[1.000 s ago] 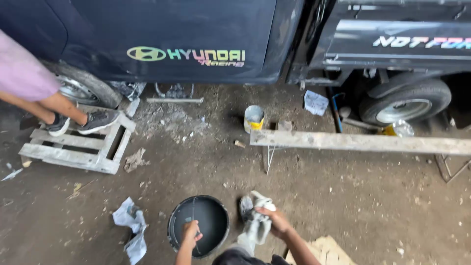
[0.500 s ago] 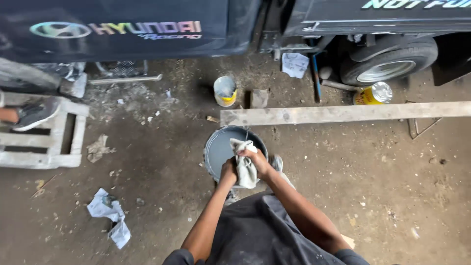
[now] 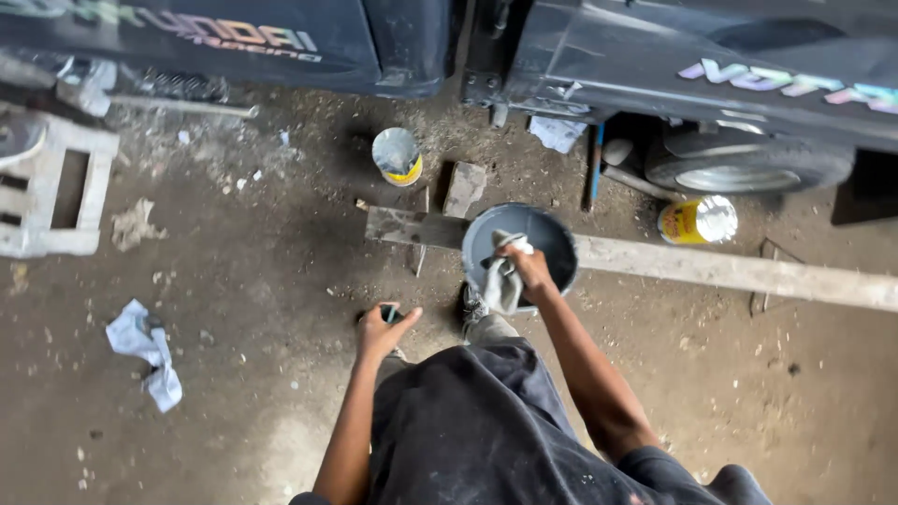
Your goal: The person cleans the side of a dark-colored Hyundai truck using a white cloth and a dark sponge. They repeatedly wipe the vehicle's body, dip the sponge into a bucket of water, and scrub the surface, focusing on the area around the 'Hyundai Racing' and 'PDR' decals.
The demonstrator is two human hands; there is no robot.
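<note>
My right hand [image 3: 526, 266] grips a dirty white rag [image 3: 503, 283] together with the near rim of a dark round basin [image 3: 554, 241], which it holds up off the dirt floor in front of me. The rag hangs down from my fingers over the rim. My left hand [image 3: 383, 329] hangs free at my left side with thumb and fingers apart, holding nothing that I can make out. A small dark shape shows just beyond its fingertips. My dark trousers [image 3: 468, 421] fill the bottom of the view.
A long wooden plank [image 3: 730, 271] lies across the floor under the basin. Two paint tins [image 3: 397, 155] [image 3: 698, 220] stand near a dark vehicle [image 3: 599, 56] and its wheel [image 3: 748, 168]. A wooden pallet [image 3: 56, 187] is at left, and a crumpled cloth [image 3: 142, 348] lies on the dirt.
I have risen and moved forward. The basin has come up off the floor in my right hand with the rag. My left hand let go of the rag and dropped to my side.
</note>
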